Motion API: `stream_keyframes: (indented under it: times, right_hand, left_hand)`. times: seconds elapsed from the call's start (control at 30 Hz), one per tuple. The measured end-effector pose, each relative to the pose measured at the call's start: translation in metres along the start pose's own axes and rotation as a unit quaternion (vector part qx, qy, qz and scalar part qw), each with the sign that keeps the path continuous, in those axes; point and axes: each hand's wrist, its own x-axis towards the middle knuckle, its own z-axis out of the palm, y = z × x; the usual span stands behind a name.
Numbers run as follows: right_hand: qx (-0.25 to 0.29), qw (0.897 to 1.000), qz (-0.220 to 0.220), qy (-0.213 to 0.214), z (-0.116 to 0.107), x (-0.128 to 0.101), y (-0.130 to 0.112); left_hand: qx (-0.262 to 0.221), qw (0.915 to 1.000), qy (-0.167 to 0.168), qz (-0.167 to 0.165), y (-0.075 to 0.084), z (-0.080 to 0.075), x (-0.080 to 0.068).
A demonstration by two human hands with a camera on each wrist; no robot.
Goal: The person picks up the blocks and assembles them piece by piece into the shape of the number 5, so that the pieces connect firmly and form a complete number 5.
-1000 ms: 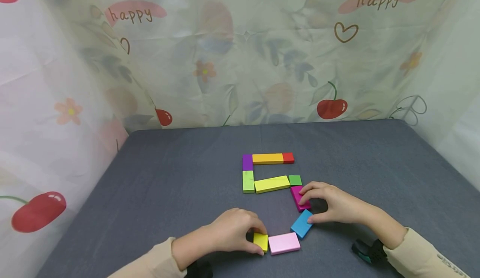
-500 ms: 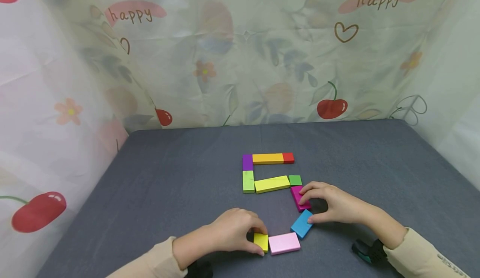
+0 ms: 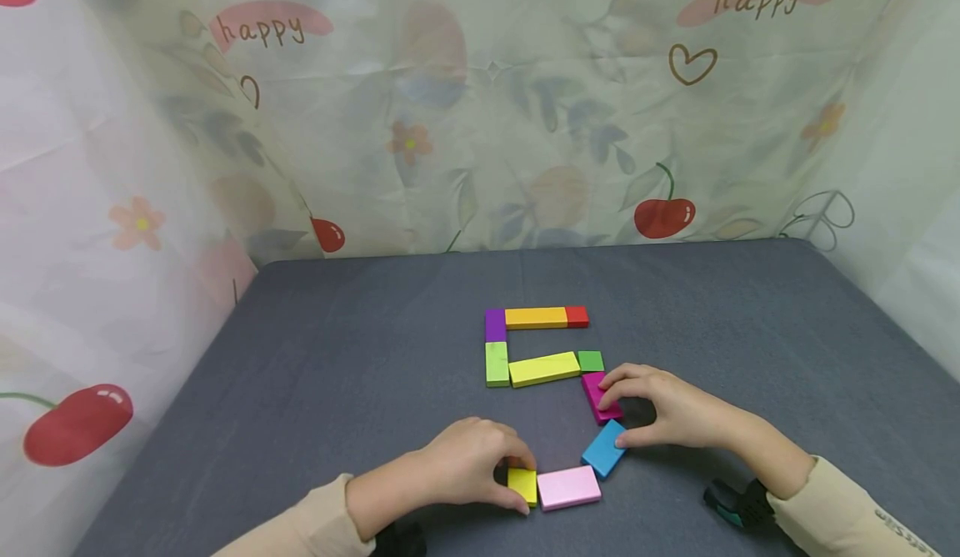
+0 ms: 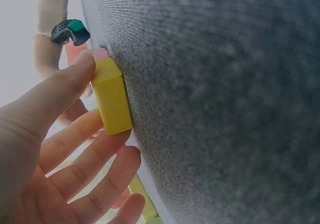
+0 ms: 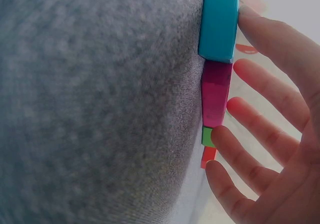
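Lying flat on the table [image 3: 360,357], which I see covered in a grey, finely woven cloth, are nine smooth, hard-edged rectangular blocks, laid end to end in an angular figure. Far row, left to right: one purple block [image 3: 494,324], one long orange block [image 3: 536,318], one small red block [image 3: 576,316]. Middle row: one lime-green block [image 3: 497,363] at the left, one long pale-yellow block [image 3: 543,368], one small green block [image 3: 590,361]. On the right side, one magenta block [image 3: 600,398] runs toward the near edge, followed by one blue block [image 3: 603,449] set askew. In the near row, one pink block [image 3: 568,488] lies just right of one small yellow block [image 3: 522,485], the two touching.

From my remote station I read the left hand [image 3: 465,463] as pinching the yellow block: in the left wrist view the thumb bears on one end and the curled fingers [image 4: 95,159] on the other, the block resting against the cloth. The right hand [image 3: 667,411] lies with relaxed, nearly straight fingers: fingertips touch the far end of the magenta block, and the thumb presses the right edge of the blue block; the right wrist view shows the fingers [image 5: 260,83] spread beside both blocks, not wrapped round either. Cream sleeves cover both forearms. Behind the table hangs a thin translucent curtain [image 3: 480,98] printed with cherries, flowers, hearts and the word "happy".
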Motion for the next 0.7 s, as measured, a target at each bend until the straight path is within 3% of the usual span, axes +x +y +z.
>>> stream_keyframes:
  times: [0.7]
  right_hand:
    - [-0.002, 1.0, -0.01, 0.007, 0.0008, -0.0001, 0.0009]
  left_hand:
    - [-0.005, 0.9999, -0.004, 0.011, -0.0009, 0.0006, 0.0001]
